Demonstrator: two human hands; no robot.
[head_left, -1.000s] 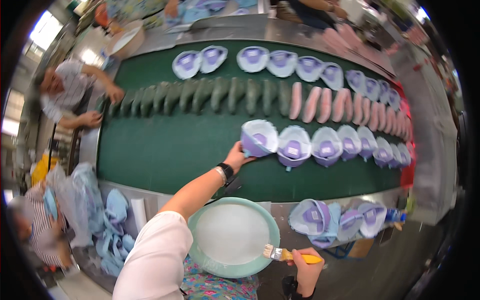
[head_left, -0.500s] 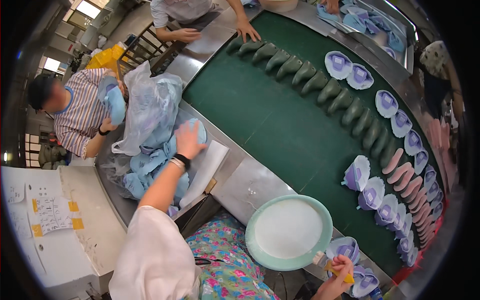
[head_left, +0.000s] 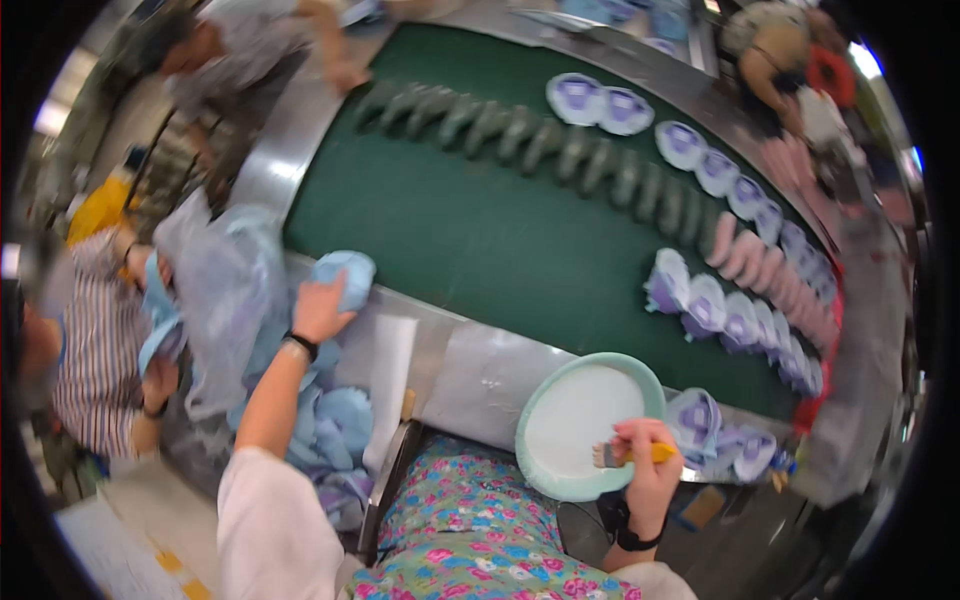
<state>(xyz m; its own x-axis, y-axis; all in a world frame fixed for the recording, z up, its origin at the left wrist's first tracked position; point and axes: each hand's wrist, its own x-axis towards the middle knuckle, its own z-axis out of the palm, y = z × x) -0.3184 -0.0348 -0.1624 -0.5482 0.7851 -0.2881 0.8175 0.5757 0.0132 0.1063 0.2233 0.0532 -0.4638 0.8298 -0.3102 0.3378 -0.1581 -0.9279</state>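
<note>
At the green surface's near left edge, my left hand (head_left: 320, 310) grips a light-blue shoe upper (head_left: 352, 274); its fingers are partly hidden. A pile of similar blue uppers (head_left: 335, 425) lies below that hand, beside a clear plastic bag (head_left: 205, 310). My right hand (head_left: 650, 462) is closed round the yellow handle of a paintbrush (head_left: 606, 456). The bristles are over a pale green basin (head_left: 527, 450) of white liquid (head_left: 580, 410). Just right of the basin sit purple-and-blue uppers (head_left: 693, 418).
Dark green shoe lasts (head_left: 545, 145) stand in a row across the green work surface (head_left: 440, 240). Pink insoles (head_left: 765, 270) and two rows of purple uppers (head_left: 740, 318) continue to the right. A person in a striped shirt (head_left: 95, 350) handles an upper at left; others work at the far side.
The view has swung, blurring its edges. My left hand has lifted an upper from the pile to the green surface's edge. My right hand has brought the paintbrush over the basin.
</note>
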